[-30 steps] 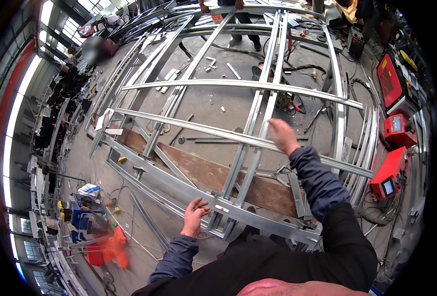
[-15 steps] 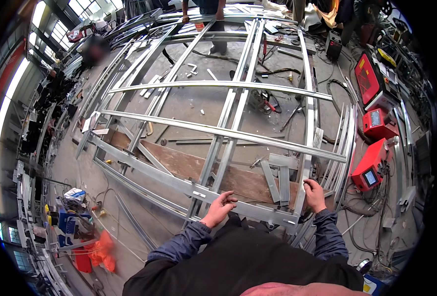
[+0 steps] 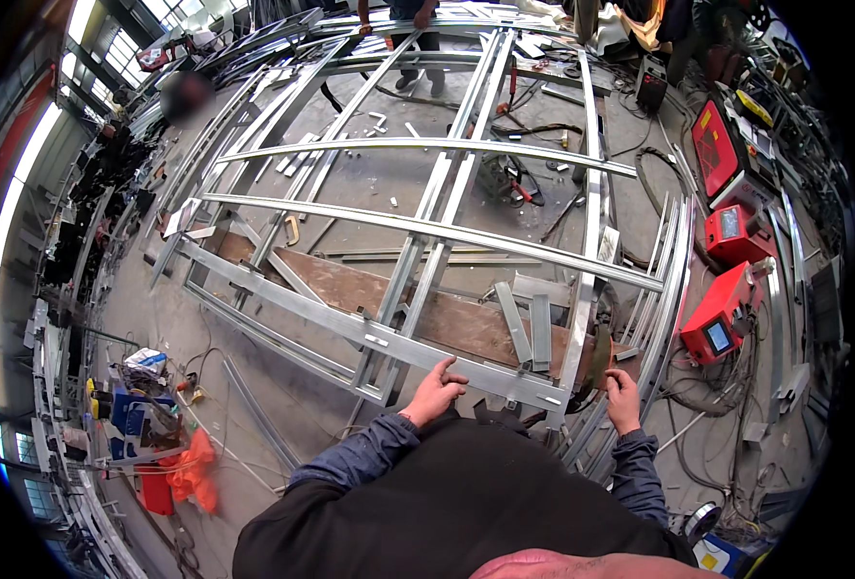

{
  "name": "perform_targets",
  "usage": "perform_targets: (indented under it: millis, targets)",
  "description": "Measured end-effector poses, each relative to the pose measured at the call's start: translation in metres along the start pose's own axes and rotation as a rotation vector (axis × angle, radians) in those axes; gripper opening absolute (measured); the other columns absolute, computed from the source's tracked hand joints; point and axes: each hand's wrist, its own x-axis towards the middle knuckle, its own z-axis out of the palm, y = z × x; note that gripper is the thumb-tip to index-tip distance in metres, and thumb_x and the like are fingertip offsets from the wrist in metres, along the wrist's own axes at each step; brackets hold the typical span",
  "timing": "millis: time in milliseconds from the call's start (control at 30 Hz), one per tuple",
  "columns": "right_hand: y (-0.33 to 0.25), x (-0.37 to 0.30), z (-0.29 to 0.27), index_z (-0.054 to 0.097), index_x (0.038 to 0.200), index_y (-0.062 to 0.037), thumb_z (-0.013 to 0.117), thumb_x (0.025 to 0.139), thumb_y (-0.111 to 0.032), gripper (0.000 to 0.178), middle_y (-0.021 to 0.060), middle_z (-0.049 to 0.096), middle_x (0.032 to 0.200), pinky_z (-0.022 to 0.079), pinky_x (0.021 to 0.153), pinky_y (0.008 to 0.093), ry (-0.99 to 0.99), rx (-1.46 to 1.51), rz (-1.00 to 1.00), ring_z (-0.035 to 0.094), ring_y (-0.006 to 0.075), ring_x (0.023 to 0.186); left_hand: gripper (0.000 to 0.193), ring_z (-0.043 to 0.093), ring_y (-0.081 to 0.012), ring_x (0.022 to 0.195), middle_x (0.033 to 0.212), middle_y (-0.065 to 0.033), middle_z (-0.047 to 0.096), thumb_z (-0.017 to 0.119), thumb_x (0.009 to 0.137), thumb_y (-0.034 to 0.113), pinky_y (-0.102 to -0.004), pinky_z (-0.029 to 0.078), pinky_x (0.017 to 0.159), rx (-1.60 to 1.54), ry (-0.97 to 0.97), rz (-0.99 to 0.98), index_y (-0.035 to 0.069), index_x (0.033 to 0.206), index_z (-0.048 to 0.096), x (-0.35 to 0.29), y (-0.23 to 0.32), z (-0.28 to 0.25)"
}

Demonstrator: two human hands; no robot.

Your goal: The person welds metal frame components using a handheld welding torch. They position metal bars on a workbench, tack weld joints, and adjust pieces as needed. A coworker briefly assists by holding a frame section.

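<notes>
A large frame of silvery metal profiles (image 3: 340, 319) lies raised in front of me, its near rail passing just beyond my hands. My left hand (image 3: 435, 394) hovers by that rail, index finger stretched out and the others loosely bent, with nothing visible in it. At the near right corner is my right hand (image 3: 623, 403), its thumb and fingers drawn together in a pinch. Whatever they hold, if anything, is too small to make out. Just beyond those fingertips stands a brownish, rounded flat piece (image 3: 599, 356). Two loose metal bars (image 3: 540, 333) lean inside the frame's near right part.
Two long crossbars (image 3: 427, 227) lie across the frame. Red machines with screens (image 3: 720, 314) stand on the right among cables. A brown board (image 3: 340, 288) lies beneath the frame. Orange plastic (image 3: 192, 473) is at lower left. Another person (image 3: 413, 39) stands at the far side.
My right hand has come off the frame's right-hand profile and shifted slightly right and nearer. The left hand stays by the near rail. The brownish rounded piece has come into sight.
</notes>
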Motion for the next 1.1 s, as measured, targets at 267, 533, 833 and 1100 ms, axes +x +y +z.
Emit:
perform_targets:
  millis: [267, 533, 833, 1100]
  targets:
    - [-0.025, -0.118, 0.049, 0.078, 0.113, 0.0017, 0.071, 0.111, -0.028, 0.030, 0.0089, 0.074, 0.086, 0.055, 0.076, 0.0342, -0.059, -0.137, 0.148, 0.068, 0.0147, 0.082, 0.108, 0.074, -0.0198, 0.095, 0.125, -0.0188, 0.075, 0.061, 0.096, -0.003, -0.0337, 0.061, 0.085, -0.091, 0.150, 0.107, 0.010, 0.181, -0.006, 0.053, 0.068, -0.074]
    - [-0.025, -0.223, 0.134, 0.078, 0.117, 0.0009, 0.073, 0.108, -0.026, 0.029, 0.0094, 0.079, 0.089, 0.056, 0.077, 0.0343, -0.233, -0.080, 0.349, 0.071, 0.0161, 0.080, 0.109, 0.066, -0.0202, 0.077, 0.095, -0.0105, 0.067, 0.061, 0.099, 0.003, -0.0386, 0.059, 0.070, -0.071, 0.321, 0.277, 0.013, 0.180, -0.011, 0.198, 0.257, -0.275]
    - [0.050, -0.406, 0.184, 0.079, 0.116, -0.0030, 0.070, 0.105, -0.043, 0.043, 0.0199, 0.079, 0.101, 0.059, 0.087, 0.0498, 0.093, -0.271, 0.844, 0.076, 0.0361, 0.097, 0.054, 0.064, -0.0181, 0.094, 0.104, -0.0042, 0.067, 0.057, 0.115, 0.042, -0.0391, 0.055, 0.090, -0.243, -0.149, 0.258, 0.018, 0.164, 0.055, 0.192, 0.244, -0.162]
    - [0.148, -0.505, 0.336, 0.079, 0.131, -0.0052, 0.074, 0.105, -0.037, 0.041, 0.0100, 0.083, 0.114, 0.061, 0.083, 0.0472, 0.231, 0.046, 0.692, 0.079, 0.0245, 0.099, 0.076, 0.074, -0.0292, 0.099, 0.109, -0.0173, 0.080, 0.033, 0.121, 0.057, -0.0442, 0.056, 0.100, 0.189, -0.976, -0.340, -0.005, 0.129, 0.076, 0.019, 0.029, 0.013]
